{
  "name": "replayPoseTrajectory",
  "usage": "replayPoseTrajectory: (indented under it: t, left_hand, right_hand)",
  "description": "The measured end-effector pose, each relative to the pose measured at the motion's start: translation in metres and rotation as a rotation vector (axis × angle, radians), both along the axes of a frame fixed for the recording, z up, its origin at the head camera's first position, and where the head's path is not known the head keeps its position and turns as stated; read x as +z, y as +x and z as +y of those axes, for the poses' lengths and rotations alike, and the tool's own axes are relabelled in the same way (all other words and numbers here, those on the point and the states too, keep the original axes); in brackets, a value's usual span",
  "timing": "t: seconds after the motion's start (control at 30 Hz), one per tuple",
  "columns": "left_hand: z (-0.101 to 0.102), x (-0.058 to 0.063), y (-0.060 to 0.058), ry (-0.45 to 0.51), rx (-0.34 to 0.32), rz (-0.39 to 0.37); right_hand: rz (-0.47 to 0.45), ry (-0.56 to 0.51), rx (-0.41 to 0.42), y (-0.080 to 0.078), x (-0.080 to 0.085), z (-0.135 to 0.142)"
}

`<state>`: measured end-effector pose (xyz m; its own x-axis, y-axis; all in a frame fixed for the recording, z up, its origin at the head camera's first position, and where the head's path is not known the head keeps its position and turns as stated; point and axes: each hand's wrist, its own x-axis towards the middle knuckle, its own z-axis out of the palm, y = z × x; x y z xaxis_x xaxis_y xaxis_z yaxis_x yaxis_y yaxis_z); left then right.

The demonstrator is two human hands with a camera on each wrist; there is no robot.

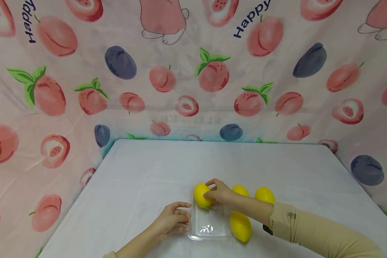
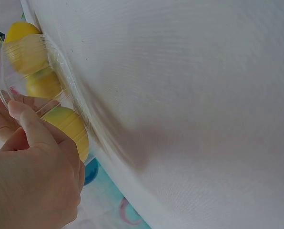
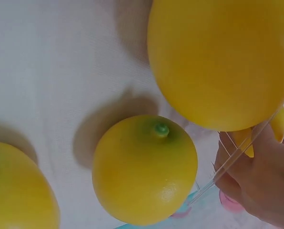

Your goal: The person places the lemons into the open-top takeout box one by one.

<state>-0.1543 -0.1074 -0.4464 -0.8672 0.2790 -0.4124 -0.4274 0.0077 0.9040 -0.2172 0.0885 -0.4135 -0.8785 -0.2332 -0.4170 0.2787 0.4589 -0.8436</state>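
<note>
A clear plastic tray (image 1: 209, 229) lies on the white table. My right hand (image 1: 221, 193) grips a lemon (image 1: 201, 195) at the tray's far left corner, thumb and fingers around its right side. In the right wrist view that hand (image 3: 270, 174) shows past the tray's transparent edge. On the tray's left side, my left hand (image 1: 175, 218) holds the rim; the left wrist view has its fingertips (image 2: 17, 109) right at the clear edge. Other lemons are right of the tray: a near one (image 1: 240, 227), a far one (image 1: 240, 190) partly behind my right wrist, and another (image 1: 265, 195).
The table (image 1: 142, 172) has a white cover. Behind and beside it hangs a pink cloth (image 1: 187, 68) printed with fruit. A small dark object (image 1: 267, 229) shows under the right sleeve (image 1: 309, 224). My right forearm crosses over the lemons on the right.
</note>
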Motion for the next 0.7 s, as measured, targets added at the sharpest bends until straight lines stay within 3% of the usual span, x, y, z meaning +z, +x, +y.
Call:
replayPoseTrajectory:
  t: [0.4, 0.7]
  left_hand:
    - [-0.0003, 0.0057, 0.0007, -0.014, 0.002, 0.01]
    - [-0.0008, 0.0012, 0.0024, -0.006, 0.003, -0.002]
  right_hand:
    - [0.013, 0.039, -0.015, -0.0005, 0.0021, -0.0022]
    - [0.056, 0.057, -0.006, 0.0026, 0.0025, 0.0009]
